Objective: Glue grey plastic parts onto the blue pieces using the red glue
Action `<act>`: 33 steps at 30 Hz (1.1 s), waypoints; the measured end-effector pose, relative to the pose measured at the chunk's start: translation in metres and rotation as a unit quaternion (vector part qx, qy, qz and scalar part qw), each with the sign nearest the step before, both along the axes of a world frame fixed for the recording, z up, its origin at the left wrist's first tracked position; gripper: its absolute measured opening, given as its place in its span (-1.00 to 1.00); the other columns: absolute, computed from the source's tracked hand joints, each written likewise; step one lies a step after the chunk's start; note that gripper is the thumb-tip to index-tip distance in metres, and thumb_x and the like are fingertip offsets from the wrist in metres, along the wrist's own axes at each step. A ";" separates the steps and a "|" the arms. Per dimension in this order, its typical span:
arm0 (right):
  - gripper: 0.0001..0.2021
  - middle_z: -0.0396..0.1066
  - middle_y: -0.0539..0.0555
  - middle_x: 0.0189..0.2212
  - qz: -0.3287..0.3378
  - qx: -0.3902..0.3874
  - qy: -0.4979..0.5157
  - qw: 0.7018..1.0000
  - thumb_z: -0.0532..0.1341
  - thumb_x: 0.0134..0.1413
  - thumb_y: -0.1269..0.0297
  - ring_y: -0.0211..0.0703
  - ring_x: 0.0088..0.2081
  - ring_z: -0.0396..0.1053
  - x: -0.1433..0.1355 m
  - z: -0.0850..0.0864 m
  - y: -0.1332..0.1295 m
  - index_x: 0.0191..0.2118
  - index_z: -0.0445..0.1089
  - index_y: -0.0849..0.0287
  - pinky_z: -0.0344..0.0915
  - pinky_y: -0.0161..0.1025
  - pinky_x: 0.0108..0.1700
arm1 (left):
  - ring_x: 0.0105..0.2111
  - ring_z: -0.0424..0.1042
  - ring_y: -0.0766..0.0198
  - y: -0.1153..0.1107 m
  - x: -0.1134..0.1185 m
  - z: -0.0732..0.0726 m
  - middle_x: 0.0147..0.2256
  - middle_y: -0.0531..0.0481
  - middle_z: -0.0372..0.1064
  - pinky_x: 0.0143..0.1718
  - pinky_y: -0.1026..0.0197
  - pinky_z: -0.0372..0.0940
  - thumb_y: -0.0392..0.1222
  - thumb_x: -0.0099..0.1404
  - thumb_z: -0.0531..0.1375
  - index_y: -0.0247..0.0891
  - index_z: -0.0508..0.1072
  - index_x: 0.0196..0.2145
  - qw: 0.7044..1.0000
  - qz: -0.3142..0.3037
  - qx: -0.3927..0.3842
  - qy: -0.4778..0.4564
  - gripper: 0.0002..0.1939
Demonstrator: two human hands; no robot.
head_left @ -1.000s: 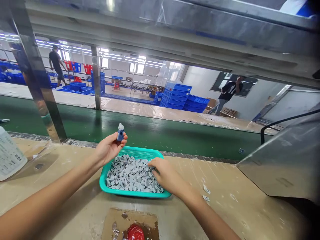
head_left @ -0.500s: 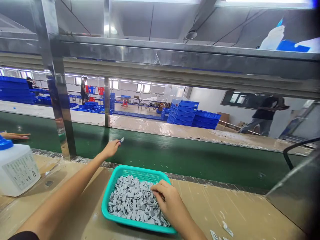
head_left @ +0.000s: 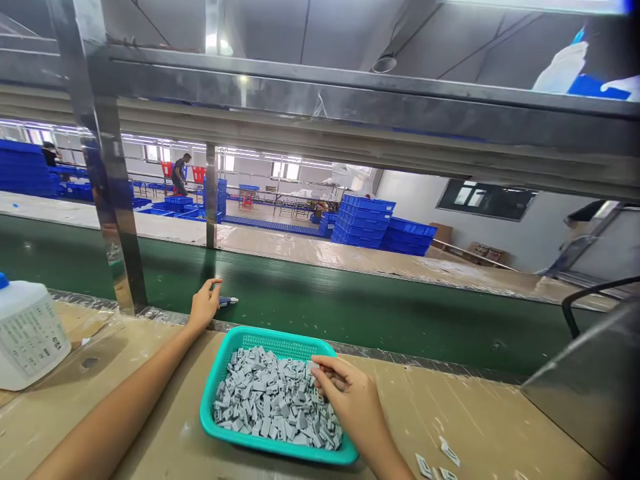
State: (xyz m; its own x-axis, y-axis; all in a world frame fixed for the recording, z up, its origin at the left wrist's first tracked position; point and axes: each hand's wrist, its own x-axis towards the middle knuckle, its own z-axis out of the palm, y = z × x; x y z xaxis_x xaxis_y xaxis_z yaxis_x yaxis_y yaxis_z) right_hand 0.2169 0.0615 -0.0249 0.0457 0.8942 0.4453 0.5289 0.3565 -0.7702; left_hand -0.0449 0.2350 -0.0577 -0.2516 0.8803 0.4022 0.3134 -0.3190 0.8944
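Observation:
A teal plastic basket (head_left: 207, 427) full of small grey plastic pieces (head_left: 267, 393) stands on the worktable in front of me. Over its right side, my right hand (head_left: 350, 393) pinches one grey plastic piece (head_left: 311, 367) between thumb and fingertips. Beyond the basket, my left hand (head_left: 204, 305) is stretched out over the green conveyor belt (head_left: 350, 313). Its fingers are apart, and beside them on the belt lies a small dark-blue and pale part (head_left: 229, 301), partly hidden by the hand.
To the left stands a white plastic jug (head_left: 30, 337) with a blue cap. Several loose pale pieces (head_left: 449, 451) lie at the table's lower right. A steel post (head_left: 113, 180) rises at the belt's near edge. Blue crates (head_left: 363, 220) and people are farther back.
My left hand has drawn back left and let go of the blue and pale part, which now lies on the belt. My right hand has lifted a grey piece slightly from the pile.

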 end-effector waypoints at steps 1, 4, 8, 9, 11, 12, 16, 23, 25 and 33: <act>-0.76 0.43 0.10 -0.56 0.004 -0.006 0.012 1.000 0.16 -0.05 0.22 -0.17 -0.54 0.40 0.001 0.000 0.000 -0.33 0.46 0.27 0.41 -0.30 -0.52 | -0.65 0.28 0.25 0.001 -0.003 -0.002 -0.77 0.16 0.18 -0.38 0.20 0.22 -0.14 0.12 0.04 -0.25 0.35 -0.19 1.000 0.015 -0.003 -0.008 -0.70; -0.76 0.42 0.10 -0.54 0.007 -0.014 0.022 1.000 0.17 -0.08 0.22 -0.17 -0.51 0.40 0.002 -0.001 0.001 -0.32 0.45 0.27 0.43 -0.28 -0.49 | -0.59 0.34 0.28 0.003 -0.007 -0.006 -0.64 0.10 0.33 -0.37 0.24 0.24 -0.11 0.10 0.05 -0.27 0.30 -0.15 0.999 0.034 -0.004 -0.033 -0.65; -0.82 0.40 0.10 -0.55 -0.009 0.001 0.000 1.000 0.18 -0.08 0.24 -0.18 -0.51 0.37 0.001 -0.001 -0.001 -0.41 0.42 0.27 0.40 -0.30 -0.48 | -0.49 0.41 0.27 0.006 -0.008 -0.008 -0.53 0.03 0.43 -0.32 0.25 0.26 -0.07 0.06 0.11 -0.29 0.28 -0.14 0.998 0.028 -0.004 -0.048 -0.60; -0.83 0.39 0.09 -0.56 -0.012 0.004 -0.006 1.000 0.18 -0.08 0.25 -0.18 -0.51 0.37 0.001 -0.001 -0.002 -0.43 0.41 0.27 0.39 -0.30 -0.47 | -0.50 0.41 0.27 0.007 -0.008 -0.008 -0.53 0.02 0.43 -0.33 0.25 0.26 -0.06 0.05 0.12 -0.29 0.28 -0.14 0.998 0.027 -0.004 -0.048 -0.59; -0.84 0.37 0.08 -0.57 -0.014 0.002 -0.005 1.000 0.17 -0.07 0.26 -0.19 -0.51 0.35 0.000 -0.001 -0.003 -0.44 0.40 0.27 0.38 -0.31 -0.46 | -0.52 0.39 0.28 0.006 -0.007 -0.008 -0.53 0.02 0.44 -0.33 0.24 0.25 -0.05 0.03 0.14 -0.28 0.30 -0.16 0.999 0.028 -0.005 -0.042 -0.59; -0.83 0.36 0.08 -0.56 -0.012 -0.003 0.002 1.000 0.17 -0.06 0.26 -0.19 -0.51 0.35 0.000 -0.001 -0.003 -0.42 0.40 0.27 0.37 -0.30 -0.46 | -0.52 0.39 0.28 0.005 -0.007 -0.008 -0.53 0.03 0.44 -0.32 0.24 0.24 -0.05 0.01 0.16 -0.27 0.31 -0.17 0.999 0.029 -0.004 -0.037 -0.59; -0.80 0.35 0.09 -0.54 0.004 -0.039 0.054 0.998 0.16 -0.06 0.24 -0.18 -0.50 0.36 0.001 -0.002 -0.002 -0.36 0.39 0.29 0.38 -0.29 -0.48 | -0.53 0.36 0.28 0.000 -0.005 -0.007 -0.59 0.10 0.39 -0.36 0.28 0.18 -0.06 -0.06 0.23 -0.25 0.36 -0.24 0.999 0.032 0.000 -0.018 -0.61; -0.82 0.34 0.07 -0.54 0.003 -0.039 0.057 0.998 0.20 -0.12 0.25 -0.22 -0.51 0.34 0.002 -0.002 0.000 -0.40 0.37 0.28 0.39 -0.30 -0.45 | -0.73 0.11 0.36 -0.010 0.014 0.031 -0.79 0.15 0.07 -0.64 0.32 0.05 -0.02 0.17 -0.06 -0.30 0.41 -0.38 0.999 -0.040 -0.008 -0.027 -0.65; -0.84 0.33 0.06 -0.56 -0.002 -0.031 0.056 0.998 0.21 -0.12 0.25 -0.23 -0.51 0.34 0.001 -0.002 0.000 -0.44 0.35 0.27 0.37 -0.33 -0.46 | -0.70 0.15 0.37 -0.023 0.029 0.052 -0.74 0.14 0.14 -0.64 0.34 0.09 -0.07 0.13 0.01 -0.29 0.41 -0.33 0.994 -0.106 -0.008 -0.020 -0.71; -0.86 0.31 0.04 -0.53 0.013 -0.044 0.071 0.996 0.18 -0.08 0.28 -0.25 -0.51 0.33 0.002 -0.004 0.000 -0.38 0.31 0.26 0.35 -0.33 -0.46 | -0.29 0.36 0.27 -0.102 0.098 0.063 -0.26 -0.07 0.39 -0.32 0.29 0.24 -0.15 0.11 0.12 -0.24 0.43 -0.25 0.844 -0.499 0.024 0.197 -0.76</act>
